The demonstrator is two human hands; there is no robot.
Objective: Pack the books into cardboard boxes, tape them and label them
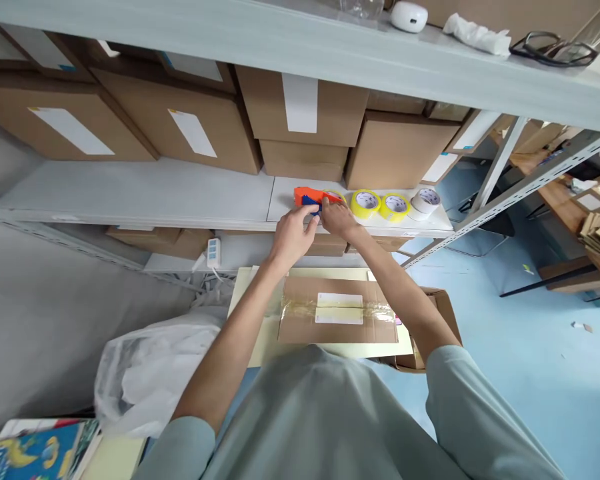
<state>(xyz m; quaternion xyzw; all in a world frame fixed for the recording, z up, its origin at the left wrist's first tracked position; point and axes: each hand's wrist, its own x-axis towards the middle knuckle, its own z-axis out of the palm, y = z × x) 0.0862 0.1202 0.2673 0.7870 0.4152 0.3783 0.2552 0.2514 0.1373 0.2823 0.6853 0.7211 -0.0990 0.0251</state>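
On the middle shelf, straight ahead in the head view, an orange and blue tape dispenser (310, 197) is lying near the front edge, just beside a row of tape rolls. Both hands are working on it. The left hand (293, 235) is reaching up from below with its fingers curled narrow, pinching the blue part of the dispenser. The right hand (338, 217) is closing over the end that carries the roll, fingers bent around it and hiding most of that end.

To the right of it, two yellow tape rolls (365, 203) and a white tape roll (425, 201) are standing in a line along the shelf (145, 193), with brown cardboard boxes (300, 110) stacked behind. Below the arms, a sealed carton (337, 319) with a white label and a strip of clear tape is lying flat on the pale worktop (265, 333). A white plastic bag (145, 373) is slumping at the left.

The dispenser is looking like light, stiff plastic, so it should be lifting easily in one hand. Its handle is probably offering the safest hold, since a cutting edge is likely sitting at the nose, and loose tape there would be sticking to fingers.
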